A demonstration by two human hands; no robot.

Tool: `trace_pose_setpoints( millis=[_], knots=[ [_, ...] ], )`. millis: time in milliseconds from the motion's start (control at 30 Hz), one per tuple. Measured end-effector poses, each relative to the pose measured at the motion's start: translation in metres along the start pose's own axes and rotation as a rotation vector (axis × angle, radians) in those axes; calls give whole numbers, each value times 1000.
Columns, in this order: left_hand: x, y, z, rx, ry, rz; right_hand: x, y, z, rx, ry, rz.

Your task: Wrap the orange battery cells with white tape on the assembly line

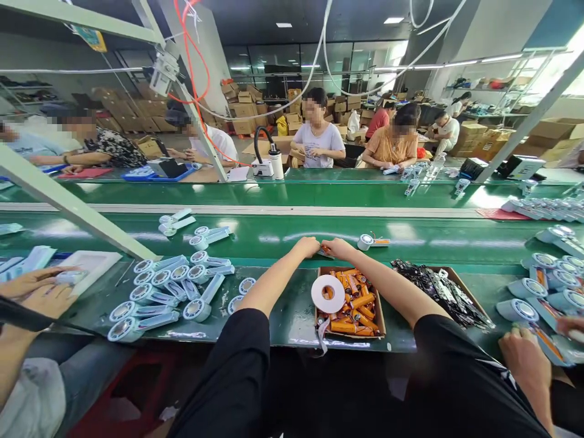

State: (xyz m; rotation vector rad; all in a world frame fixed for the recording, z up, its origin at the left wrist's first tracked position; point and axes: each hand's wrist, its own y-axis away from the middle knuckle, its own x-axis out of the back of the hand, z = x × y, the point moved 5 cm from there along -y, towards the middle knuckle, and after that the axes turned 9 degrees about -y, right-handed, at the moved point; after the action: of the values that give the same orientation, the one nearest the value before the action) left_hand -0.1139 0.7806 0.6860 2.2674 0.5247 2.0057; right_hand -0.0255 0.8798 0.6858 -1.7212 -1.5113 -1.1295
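Both my arms reach forward over the near edge of the green conveyor belt. My left hand (pixel 307 246) and my right hand (pixel 338 248) are closed close together around a small thing; a bit of orange shows between them, but its kind is hidden by the fingers. Just below them stands a cardboard box (pixel 382 331) of orange cylindrical batteries (pixel 362 301). On the batteries lies a roll of white tape (pixel 314 295), its loose end hanging over the box's front. To the right of my hands, a light blue fan body (pixel 365 242) with an orange battery in its handle rests on the belt.
Light blue fan bodies (pixel 159 278) crowd the bench at left, and more (pixel 524 289) lie at right. A box of black strips (pixel 442 298) sits beside my right arm. Co-workers' hands (pixel 45 292) are busy at both sides. A slanted metal post (pixel 77 204) crosses the left.
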Motion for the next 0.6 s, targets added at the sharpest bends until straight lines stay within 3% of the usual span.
trace_pose_setpoints(
  millis=[167, 433, 600],
  knots=[
    [8, 11, 11, 47, -51, -11, 5, 7, -13, 95, 47, -29],
    [11, 2, 14, 12, -84, -51, -4, 20, 9, 132, 65, -1],
    [26, 2, 15, 27, -35, -58, 4, 29, 2, 164, 79, 12]
  ],
)
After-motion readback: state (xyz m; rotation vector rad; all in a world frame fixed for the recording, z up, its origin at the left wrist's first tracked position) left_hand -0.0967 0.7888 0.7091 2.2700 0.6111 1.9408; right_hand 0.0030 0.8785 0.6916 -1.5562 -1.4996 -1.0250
